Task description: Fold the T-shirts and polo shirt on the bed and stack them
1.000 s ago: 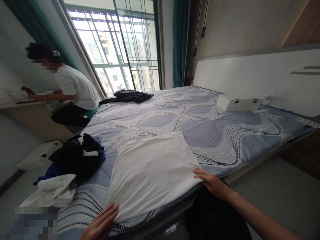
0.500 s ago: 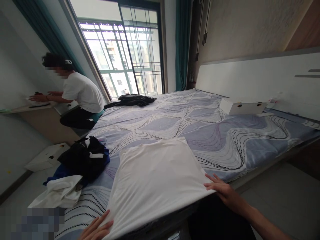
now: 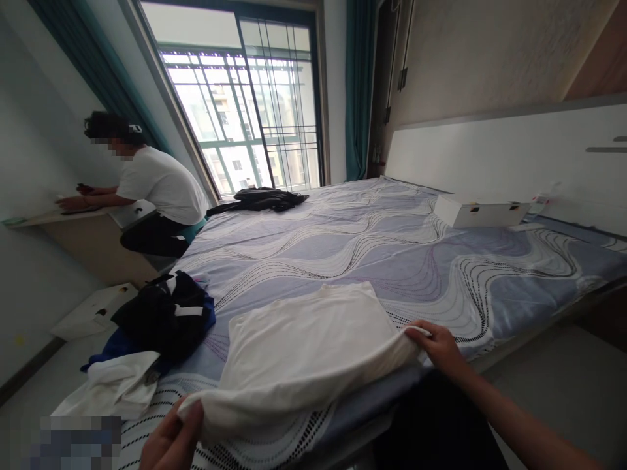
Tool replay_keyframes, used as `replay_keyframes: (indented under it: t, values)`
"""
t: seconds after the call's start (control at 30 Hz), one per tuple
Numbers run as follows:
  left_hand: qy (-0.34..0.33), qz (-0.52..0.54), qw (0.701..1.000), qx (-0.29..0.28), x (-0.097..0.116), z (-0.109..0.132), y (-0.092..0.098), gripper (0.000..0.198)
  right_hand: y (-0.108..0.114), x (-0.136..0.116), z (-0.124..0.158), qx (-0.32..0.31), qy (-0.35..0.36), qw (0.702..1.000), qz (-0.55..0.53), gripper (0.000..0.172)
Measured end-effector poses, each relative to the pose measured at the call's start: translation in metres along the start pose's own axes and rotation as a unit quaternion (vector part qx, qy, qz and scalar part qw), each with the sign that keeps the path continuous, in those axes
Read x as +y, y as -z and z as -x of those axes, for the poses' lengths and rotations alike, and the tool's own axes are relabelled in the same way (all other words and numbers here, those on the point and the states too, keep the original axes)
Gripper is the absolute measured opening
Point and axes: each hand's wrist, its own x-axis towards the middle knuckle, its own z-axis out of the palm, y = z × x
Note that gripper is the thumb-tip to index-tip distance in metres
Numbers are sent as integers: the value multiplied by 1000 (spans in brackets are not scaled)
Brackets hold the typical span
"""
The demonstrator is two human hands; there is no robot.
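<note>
A white garment (image 3: 304, 346) lies flat on the near part of the bed (image 3: 392, 254). Its near edge is lifted off the sheet and curls over. My left hand (image 3: 171, 440) pinches the garment's near left corner at the bottom of the view. My right hand (image 3: 438, 346) grips the near right corner, fingers closed on the cloth. The far edge of the garment still rests on the patterned blue-grey sheet.
A heap of dark and white clothes (image 3: 151, 326) lies at the bed's left corner. A black garment (image 3: 259, 196) lies near the window. A white box (image 3: 480, 212) sits by the headboard. Another person (image 3: 147, 189) sits at a desk on the left.
Both hands went from lying flat on the garment's near corners to gripping them. The near edge has been lifted and drawn up toward the far side.
</note>
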Motion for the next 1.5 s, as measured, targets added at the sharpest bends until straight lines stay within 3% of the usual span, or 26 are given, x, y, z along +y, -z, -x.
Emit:
replay_keyframes:
  t: [0.07,0.13,0.33,0.47,0.6,0.77,1.0,1.17,1.27,1.4,1.5]
  values:
    - [77,20,996,32,18,-34,-15,57,-19,-4,-34,35,6,999,-15,48]
    - [83,-13,995,53,26,-67,-32,52,-38,-2,-67,57,16,998,-6,48]
    - [93,-85,992,26,0,-137,-74,39,-82,18,-133,44,71,989,123,41]
    - [123,-110,986,4,-13,-149,-82,38,-96,40,-146,16,62,984,167,38]
    - [104,-127,986,17,-11,-149,-78,35,-97,53,-150,25,41,984,174,39]
    - [81,-135,985,67,-8,-173,-79,34,-91,40,-173,55,42,979,192,40]
    - [129,-199,971,13,-10,-222,-96,40,-103,31,-209,26,-2,970,243,27]
    - [188,-240,951,-57,-10,-212,-92,60,-105,39,-212,35,-94,954,281,39]
    - [150,-299,937,-96,-6,-186,-93,64,-102,43,-201,25,-132,944,301,36]
    - [71,-356,928,-81,4,-170,-100,57,-102,39,-193,37,-119,942,313,31]
    - [101,-340,932,-71,8,-172,-95,60,-97,33,-193,37,-116,943,309,32]
